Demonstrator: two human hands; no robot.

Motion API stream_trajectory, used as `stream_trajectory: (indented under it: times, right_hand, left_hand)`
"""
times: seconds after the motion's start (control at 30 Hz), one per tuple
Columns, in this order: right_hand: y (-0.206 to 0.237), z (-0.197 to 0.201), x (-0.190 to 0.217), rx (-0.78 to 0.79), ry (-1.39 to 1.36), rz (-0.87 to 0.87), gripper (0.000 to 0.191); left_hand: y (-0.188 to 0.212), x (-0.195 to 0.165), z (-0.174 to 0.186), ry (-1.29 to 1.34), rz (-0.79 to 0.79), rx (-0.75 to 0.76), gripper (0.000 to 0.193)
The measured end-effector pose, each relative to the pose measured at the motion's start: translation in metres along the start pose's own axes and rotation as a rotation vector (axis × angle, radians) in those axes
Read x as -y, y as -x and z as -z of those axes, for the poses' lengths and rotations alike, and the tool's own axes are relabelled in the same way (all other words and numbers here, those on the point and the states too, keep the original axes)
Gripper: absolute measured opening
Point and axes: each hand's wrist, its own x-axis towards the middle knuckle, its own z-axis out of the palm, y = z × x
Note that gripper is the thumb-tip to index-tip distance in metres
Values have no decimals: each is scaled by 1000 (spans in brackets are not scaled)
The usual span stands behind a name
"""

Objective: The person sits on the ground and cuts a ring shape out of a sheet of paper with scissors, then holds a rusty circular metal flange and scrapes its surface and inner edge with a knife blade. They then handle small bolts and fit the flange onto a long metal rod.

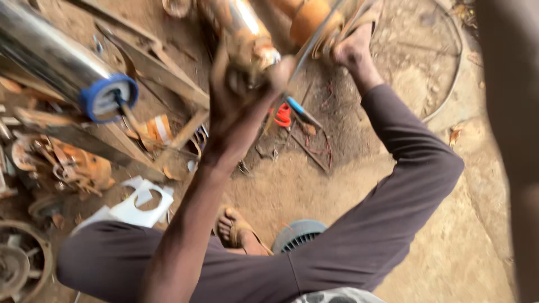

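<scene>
The rusty orange-and-silver metal cylinder (247, 33) lies up top over the dirt floor (314, 185), between the knees. It might slip, since the grip looks blurred and hurried. The left hand (241, 84) wraps closed around its end; the right hand (351, 50) grasps a thin metal rod (314, 42), fingers curled.

Soft, even daylight on your sandy ground, shadows faint. Glare streaks the steel cylinder (56, 56) upper left. Your raised hand (247, 78) smears with motion blur, and a dark unfocused shape fills the right edge.
</scene>
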Motion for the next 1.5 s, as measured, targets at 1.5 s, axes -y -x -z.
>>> stream_trajectory:
  times: [1.5]
  right_hand:
    - [437,-5,-166,76,-93,-478,27]
  left_hand:
    - [310,84,-66,241,445,-400,65]
